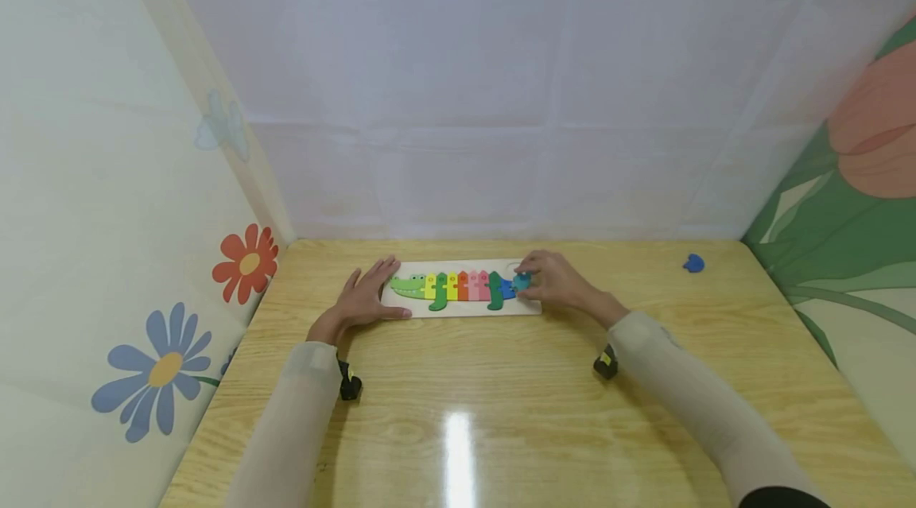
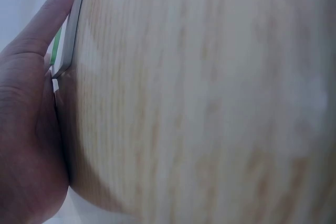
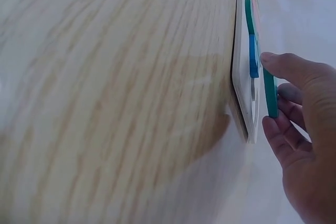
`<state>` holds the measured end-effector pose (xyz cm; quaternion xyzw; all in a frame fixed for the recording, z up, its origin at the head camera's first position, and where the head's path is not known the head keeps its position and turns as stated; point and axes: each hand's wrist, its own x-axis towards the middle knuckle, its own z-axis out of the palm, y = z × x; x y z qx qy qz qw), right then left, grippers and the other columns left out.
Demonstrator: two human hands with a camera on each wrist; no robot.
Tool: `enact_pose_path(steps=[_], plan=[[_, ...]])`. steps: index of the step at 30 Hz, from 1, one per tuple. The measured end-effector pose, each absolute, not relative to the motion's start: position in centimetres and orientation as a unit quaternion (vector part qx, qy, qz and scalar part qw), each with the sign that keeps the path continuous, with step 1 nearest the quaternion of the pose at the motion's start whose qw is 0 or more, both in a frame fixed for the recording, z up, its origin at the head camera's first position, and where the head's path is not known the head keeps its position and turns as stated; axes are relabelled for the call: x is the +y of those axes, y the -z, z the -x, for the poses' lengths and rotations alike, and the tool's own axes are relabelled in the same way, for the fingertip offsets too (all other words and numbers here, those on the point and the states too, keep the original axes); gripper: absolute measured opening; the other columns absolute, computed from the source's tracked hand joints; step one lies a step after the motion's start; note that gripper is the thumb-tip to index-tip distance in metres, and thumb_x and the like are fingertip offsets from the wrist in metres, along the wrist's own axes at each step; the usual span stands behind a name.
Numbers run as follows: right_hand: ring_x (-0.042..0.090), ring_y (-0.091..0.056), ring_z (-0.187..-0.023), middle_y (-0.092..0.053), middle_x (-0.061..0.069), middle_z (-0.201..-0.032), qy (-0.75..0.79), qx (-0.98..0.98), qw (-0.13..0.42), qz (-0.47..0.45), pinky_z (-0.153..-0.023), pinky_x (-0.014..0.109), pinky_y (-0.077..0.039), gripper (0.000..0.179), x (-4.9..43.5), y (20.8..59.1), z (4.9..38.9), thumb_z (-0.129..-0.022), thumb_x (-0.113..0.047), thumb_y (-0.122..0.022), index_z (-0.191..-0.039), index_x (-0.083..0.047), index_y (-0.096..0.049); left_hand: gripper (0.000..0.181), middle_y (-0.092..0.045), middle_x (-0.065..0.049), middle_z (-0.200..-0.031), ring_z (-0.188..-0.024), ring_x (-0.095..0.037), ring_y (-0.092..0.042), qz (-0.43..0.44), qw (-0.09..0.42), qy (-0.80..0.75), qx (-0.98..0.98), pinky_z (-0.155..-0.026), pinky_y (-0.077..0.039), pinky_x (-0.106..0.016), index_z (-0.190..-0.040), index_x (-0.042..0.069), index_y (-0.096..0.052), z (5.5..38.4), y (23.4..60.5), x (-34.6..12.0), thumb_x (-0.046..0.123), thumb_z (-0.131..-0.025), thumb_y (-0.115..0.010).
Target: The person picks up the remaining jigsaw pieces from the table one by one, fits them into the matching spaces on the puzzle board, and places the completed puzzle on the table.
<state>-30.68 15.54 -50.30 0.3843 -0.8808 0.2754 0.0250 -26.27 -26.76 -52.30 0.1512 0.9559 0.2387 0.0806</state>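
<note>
A crocodile puzzle board lies on the table, with a green head piece at its left and yellow, orange, pink, green and blue pieces in a row. My left hand rests at the board's left end, fingers spread, thumb along the front edge. At the other end my right hand pinches a teal puzzle piece between thumb and fingers. The right wrist view shows this piece raised off the board, beside the blue piece.
A loose dark-blue puzzle piece lies at the back right of the wooden table. A white cloth wall stands behind, with flower-printed cloths on both sides. Small black devices hang beneath both wrists.
</note>
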Motion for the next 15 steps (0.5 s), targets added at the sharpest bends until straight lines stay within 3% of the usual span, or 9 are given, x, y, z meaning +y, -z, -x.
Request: enact_pose_path(steps=[15], plan=[[0.031,-0.069,-0.107,-0.074,0.015,-0.117,-0.254,-0.893,0.010,-0.371,-0.098,0.049,-0.056,0.045,15.12,50.65,30.84,-0.084,-0.021,-0.092,-0.121,0.002,-0.078,0.116,-0.013,-0.016,-0.177,-0.164,-0.039,-0.007,-0.153,0.082,-0.246,0.954,-0.127,0.004,-0.065,-0.170,0.006,-0.019,26.27,52.36,-26.80,0.056,-0.086,-0.083]])
